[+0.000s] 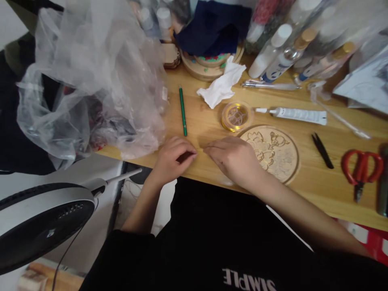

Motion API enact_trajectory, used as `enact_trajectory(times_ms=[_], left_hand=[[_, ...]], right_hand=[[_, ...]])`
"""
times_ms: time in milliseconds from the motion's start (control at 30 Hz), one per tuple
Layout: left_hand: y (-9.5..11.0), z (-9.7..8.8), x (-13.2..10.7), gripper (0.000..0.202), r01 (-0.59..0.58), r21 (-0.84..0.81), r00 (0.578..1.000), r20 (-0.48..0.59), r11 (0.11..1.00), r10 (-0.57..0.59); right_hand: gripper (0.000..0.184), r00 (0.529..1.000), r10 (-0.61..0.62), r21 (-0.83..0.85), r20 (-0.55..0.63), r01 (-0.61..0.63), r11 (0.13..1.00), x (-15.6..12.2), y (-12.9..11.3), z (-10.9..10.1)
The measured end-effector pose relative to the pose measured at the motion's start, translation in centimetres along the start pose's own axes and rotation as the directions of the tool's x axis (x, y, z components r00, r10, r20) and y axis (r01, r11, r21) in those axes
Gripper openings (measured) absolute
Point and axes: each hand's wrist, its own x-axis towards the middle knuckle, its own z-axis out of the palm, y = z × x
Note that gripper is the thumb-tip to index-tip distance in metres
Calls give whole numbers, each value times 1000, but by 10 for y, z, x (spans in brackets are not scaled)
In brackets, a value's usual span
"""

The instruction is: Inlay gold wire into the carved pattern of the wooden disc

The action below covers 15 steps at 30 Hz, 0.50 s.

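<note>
My left hand (174,158) rests at the near edge of the wooden table (315,190), fingers curled and pinched toward the right. My right hand (232,158) lies just to its right, fingertips pinched and nearly meeting the left ones. What they pinch is too small to make out. The right hand's back covers the left rim of a round carved wooden disc (274,152). A spool of gold wire (235,116) sits just beyond the hands. A green pencil (182,110) lies beyond the left hand.
A big crumpled clear plastic bag (91,76) fills the table's left. A crumpled tissue (222,87), glue tube (298,115), black clippers (322,150), red-handled scissors (360,169) and several bottles (273,48) lie to the right and back. A fan (39,222) stands below left.
</note>
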Motion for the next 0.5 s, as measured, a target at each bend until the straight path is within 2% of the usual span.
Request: enact_trajectory(times_ms=[233,367,433,467,500], left_hand=[[-3,0,-1,4,-19,-11,1000,0,1000,19],[-3,1,-1,5,-29,-16,999,21,999,29],[-4,1,-2,5,-26,-19,999,26,1000,26],[-4,1,-2,6,-21,-18,999,28,1000,22],[-4,1,-2,6,-16,-17,999,30,1000,16]], right_hand=[[24,998,-46,-19,-42,45,999,2,1,2],[20,980,-91,7,-177,94,996,3,-4,-5],[18,963,-39,43,-265,52,998,-6,-1,-19],[18,954,32,56,-299,-16,998,-15,4,-28],[18,915,198,59,-352,-190,980,-29,13,-39]])
